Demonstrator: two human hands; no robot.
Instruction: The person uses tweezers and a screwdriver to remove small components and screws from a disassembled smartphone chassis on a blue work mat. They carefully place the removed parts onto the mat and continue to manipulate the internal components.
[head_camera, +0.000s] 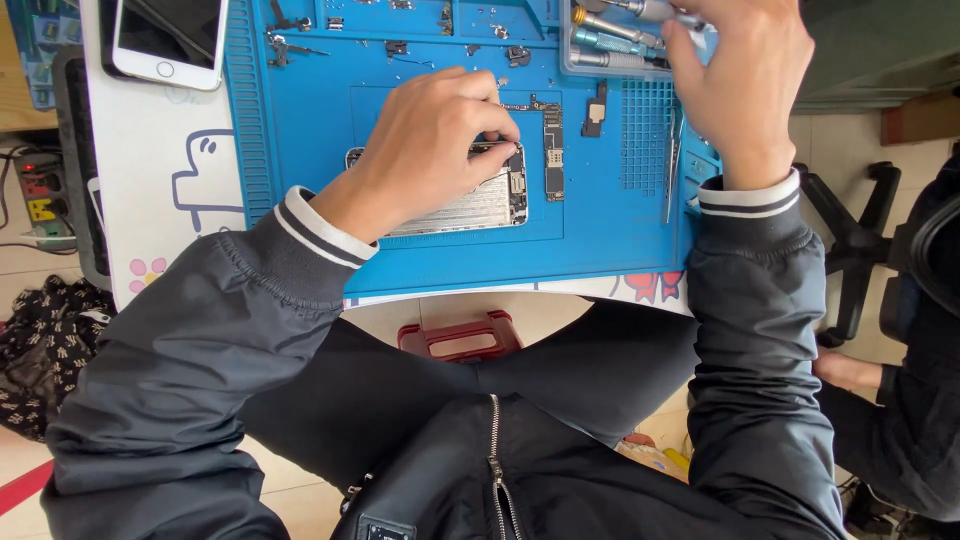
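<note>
On blue mat (300, 120), left hand (425, 145) pressing opened phone (480, 200), right hand (740, 80) at screwdrivers (615, 40)

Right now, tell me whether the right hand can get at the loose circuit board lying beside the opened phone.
Probably yes. The right hand is up at the tray of screwdrivers, and the circuit board lies uncovered on the blue mat just below-left. The left hand rests on the opened phone, beside the path, not across it.

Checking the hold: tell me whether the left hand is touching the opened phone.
Touching. The head view shows the left hand resting on the opened phone on the blue mat, fingertips pressed at its upper edge.
</note>
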